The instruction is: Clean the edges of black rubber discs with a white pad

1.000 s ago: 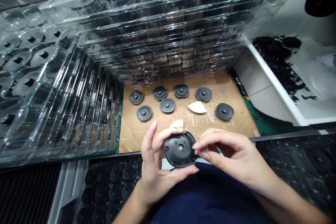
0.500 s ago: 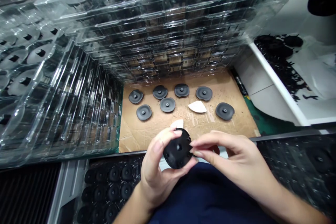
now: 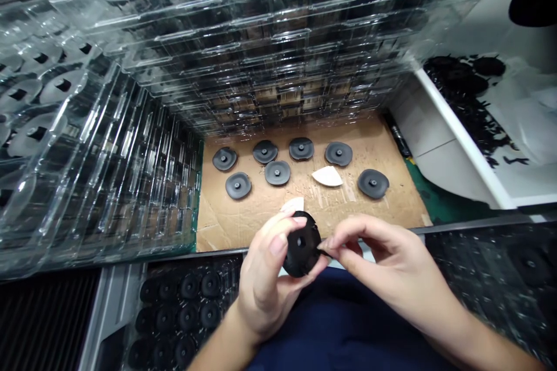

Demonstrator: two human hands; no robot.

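Observation:
A round black plastic disc (image 3: 301, 246) with a small central stud is gripped at its edge by my left hand (image 3: 267, 269), fingers above and below it. My right hand (image 3: 369, 249) pinches a thin dark piece at the disc's right edge; whether it is part of the disc I cannot tell. Just beyond the disc lies a white scrap (image 3: 293, 204), partly covered by my left fingers. Several grey-black discs, such as this one (image 3: 277, 173), lie apart on the cardboard sheet (image 3: 348, 220). A second white pointed piece (image 3: 328, 176) rests among them.
Tall stacks of clear plastic trays (image 3: 278, 52) holding discs stand behind and at left. A white bin (image 3: 465, 133) with black parts is at right, beside a black marker-like object (image 3: 398, 136). A tray of black discs (image 3: 178, 316) sits lower left.
My left hand has shifted slightly right and turned the disc more edge-on. The right fingers have drawn slightly away from its edge, showing the thin dark piece. The discs on the cardboard stay put.

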